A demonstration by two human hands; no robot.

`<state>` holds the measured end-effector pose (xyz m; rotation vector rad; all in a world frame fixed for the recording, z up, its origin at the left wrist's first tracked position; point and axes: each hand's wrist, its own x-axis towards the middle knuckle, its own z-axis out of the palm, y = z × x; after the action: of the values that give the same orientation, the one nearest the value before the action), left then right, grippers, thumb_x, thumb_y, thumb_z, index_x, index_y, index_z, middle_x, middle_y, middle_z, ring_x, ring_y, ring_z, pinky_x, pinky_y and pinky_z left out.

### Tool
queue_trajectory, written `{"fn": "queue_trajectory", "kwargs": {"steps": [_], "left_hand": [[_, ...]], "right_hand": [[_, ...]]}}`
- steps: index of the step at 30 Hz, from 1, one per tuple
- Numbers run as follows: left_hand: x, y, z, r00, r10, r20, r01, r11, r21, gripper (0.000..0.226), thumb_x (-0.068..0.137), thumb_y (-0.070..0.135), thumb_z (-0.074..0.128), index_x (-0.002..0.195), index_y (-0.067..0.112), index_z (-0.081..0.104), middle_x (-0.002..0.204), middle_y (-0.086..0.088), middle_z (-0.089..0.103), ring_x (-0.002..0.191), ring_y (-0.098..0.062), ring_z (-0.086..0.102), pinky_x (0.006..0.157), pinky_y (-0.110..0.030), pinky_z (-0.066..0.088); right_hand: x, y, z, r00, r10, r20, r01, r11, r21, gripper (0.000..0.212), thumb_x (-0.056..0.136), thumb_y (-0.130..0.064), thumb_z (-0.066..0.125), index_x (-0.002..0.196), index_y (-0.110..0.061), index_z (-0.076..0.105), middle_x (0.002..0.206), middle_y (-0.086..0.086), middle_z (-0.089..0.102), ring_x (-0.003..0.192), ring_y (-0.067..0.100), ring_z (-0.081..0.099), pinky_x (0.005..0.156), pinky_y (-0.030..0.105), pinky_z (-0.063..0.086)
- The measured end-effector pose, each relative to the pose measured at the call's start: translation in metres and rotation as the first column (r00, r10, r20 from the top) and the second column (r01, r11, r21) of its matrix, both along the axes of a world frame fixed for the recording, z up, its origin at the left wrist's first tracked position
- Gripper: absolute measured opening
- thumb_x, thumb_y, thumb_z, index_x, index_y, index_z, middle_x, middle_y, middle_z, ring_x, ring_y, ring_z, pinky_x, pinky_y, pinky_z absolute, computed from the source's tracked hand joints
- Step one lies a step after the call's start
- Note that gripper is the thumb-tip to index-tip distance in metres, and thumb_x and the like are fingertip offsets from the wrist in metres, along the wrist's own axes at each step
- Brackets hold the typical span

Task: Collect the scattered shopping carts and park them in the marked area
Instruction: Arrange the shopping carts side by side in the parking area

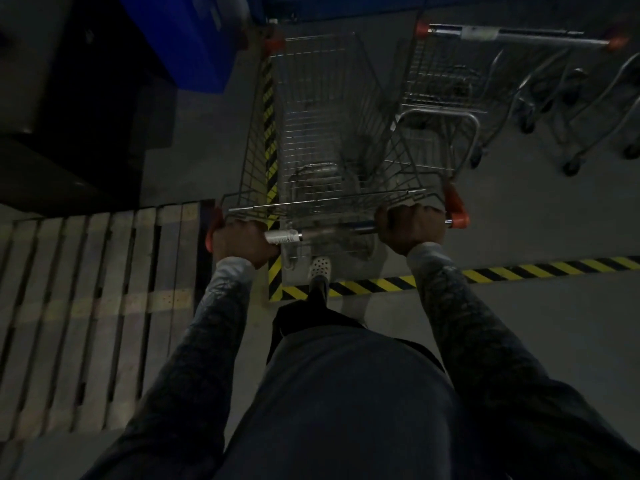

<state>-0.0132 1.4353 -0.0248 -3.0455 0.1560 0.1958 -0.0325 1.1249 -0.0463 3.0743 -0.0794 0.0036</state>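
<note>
Gripping the bar handle (pixel 332 231) of the silver wire shopping cart (pixel 329 133) at its two ends, you have your left hand (pixel 242 241) and your right hand (pixel 412 226) wrapped knuckles-up round the bar, fingers curled tight and close together. That wide, even hold probably serves to steer the cart straight rather than just shove it. The cart's basket sits beyond the near strip of yellow-and-black hazard tape (pixel 519 267) and inside the taped corner, though its left side hangs over the left strip (pixel 270 133), so it looks almost parked and may want a nudge to the right. Your white perforated shoe (pixel 320 269) is just over the near line, under the handle. Close on the right stands another silver wire cart with orange handle caps (pixel 446 77), turned sideways inside the marked area, with more cart frames (pixel 571 109) farther right. The floor is smooth grey concrete (pixel 536 202) and the room is dim. A pale wooden slatted pallet (pixel 86 306) lies on the near left, a blue box-shaped container (pixel 183 39) stands at the far left, and a dark bulky block (pixel 52 98) sits beside it.
</note>
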Motion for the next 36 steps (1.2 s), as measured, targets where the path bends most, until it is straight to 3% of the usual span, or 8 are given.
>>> {"fn": "queue_trajectory", "kwargs": {"steps": [5, 9, 12, 16, 21, 25, 32, 36], "left_hand": [[-0.009, 0.002, 0.002, 1.0, -0.011, 0.012, 0.011, 1.0, -0.007, 0.036, 0.069, 0.053, 0.056, 0.076, 0.023, 0.075, 0.068, -0.004, 0.068, 0.074, -0.028, 0.066, 0.096, -0.038, 0.045], [-0.018, 0.001, 0.002, 0.996, -0.004, 0.092, 0.01, 0.998, -0.067, 0.063, 0.063, 0.061, 0.028, 0.069, 0.019, 0.074, 0.061, -0.007, 0.065, 0.067, -0.03, 0.066, 0.099, -0.039, 0.041], [-0.02, 0.003, 0.0, 0.997, -0.008, 0.076, 0.013, 0.998, -0.059, 0.061, 0.063, 0.061, 0.028, 0.065, 0.018, 0.072, 0.06, -0.006, 0.064, 0.067, -0.029, 0.065, 0.109, -0.042, 0.032], [-0.027, 0.0, 0.001, 0.997, 0.009, 0.079, -0.001, 0.996, -0.089, 0.069, 0.065, 0.065, 0.022, 0.065, 0.017, 0.072, 0.058, -0.006, 0.063, 0.065, -0.03, 0.065, 0.101, -0.04, 0.039], [-0.038, 0.002, 0.0, 0.998, 0.01, 0.07, -0.004, 0.997, -0.079, 0.061, 0.066, 0.061, 0.029, 0.063, 0.018, 0.072, 0.056, -0.005, 0.062, 0.061, -0.029, 0.064, 0.094, -0.04, 0.044], [-0.043, 0.005, -0.002, 1.0, 0.016, 0.027, -0.015, 0.999, -0.037, 0.048, 0.062, 0.054, 0.04, 0.068, 0.02, 0.073, 0.057, -0.003, 0.062, 0.062, -0.028, 0.065, 0.098, -0.038, 0.041], [-0.048, 0.006, -0.003, 0.97, -0.082, 0.229, 0.108, 0.989, -0.102, 0.052, 0.07, 0.054, 0.035, 0.058, 0.017, 0.07, 0.048, -0.005, 0.057, 0.051, -0.029, 0.061, 0.108, -0.045, 0.037], [-0.045, 0.008, -0.005, 0.973, -0.087, 0.215, 0.111, 0.988, -0.103, 0.06, 0.072, 0.063, 0.032, 0.065, 0.018, 0.072, 0.055, -0.004, 0.063, 0.063, -0.029, 0.068, 0.11, -0.043, 0.033]], "right_hand": [[-0.014, 0.003, 0.003, 0.999, -0.004, 0.048, 0.0, 0.996, 0.092, 0.066, 0.087, -0.053, 0.02, 0.075, -0.016, 0.073, 0.065, 0.008, 0.069, 0.058, 0.032, 0.064, 0.056, 0.028, 0.021], [-0.018, 0.002, 0.001, 0.999, 0.044, 0.031, -0.045, 0.999, 0.03, 0.072, 0.085, -0.055, 0.011, 0.085, -0.019, 0.073, 0.071, 0.007, 0.07, 0.063, 0.031, 0.064, 0.052, 0.027, 0.008], [-0.021, 0.003, 0.003, 0.999, 0.031, 0.038, -0.032, 0.998, 0.045, 0.073, 0.085, -0.056, 0.012, 0.082, -0.017, 0.074, 0.069, 0.008, 0.07, 0.062, 0.031, 0.064, 0.053, 0.027, 0.012], [-0.026, 0.003, 0.001, 0.998, 0.066, 0.023, -0.066, 0.998, -0.015, 0.079, 0.085, -0.056, 0.005, 0.089, -0.021, 0.075, 0.07, 0.006, 0.07, 0.062, 0.03, 0.063, 0.054, 0.028, 0.015], [-0.037, 0.003, -0.005, 0.999, 0.036, 0.036, -0.036, 0.999, -0.004, 0.073, 0.091, -0.053, 0.012, 0.076, -0.018, 0.075, 0.058, 0.004, 0.065, 0.051, 0.027, 0.06, 0.053, 0.026, 0.011], [-0.045, 0.005, -0.004, 0.988, -0.034, 0.148, 0.019, 0.995, 0.101, 0.064, 0.094, -0.049, 0.032, 0.052, -0.013, 0.064, 0.044, 0.004, 0.056, 0.039, 0.025, 0.053, 0.056, 0.024, 0.024], [-0.046, 0.004, -0.005, 0.993, -0.025, 0.119, 0.014, 0.995, 0.095, 0.064, 0.09, -0.051, 0.025, 0.065, -0.016, 0.072, 0.053, 0.006, 0.063, 0.047, 0.028, 0.06, 0.057, 0.028, 0.02], [-0.049, 0.001, 0.005, 0.985, -0.01, 0.17, -0.029, 0.974, 0.226, 0.059, 0.092, -0.054, 0.028, 0.052, -0.018, 0.052, 0.048, 0.005, 0.057, 0.044, 0.027, 0.057, 0.055, 0.026, 0.026]]}}
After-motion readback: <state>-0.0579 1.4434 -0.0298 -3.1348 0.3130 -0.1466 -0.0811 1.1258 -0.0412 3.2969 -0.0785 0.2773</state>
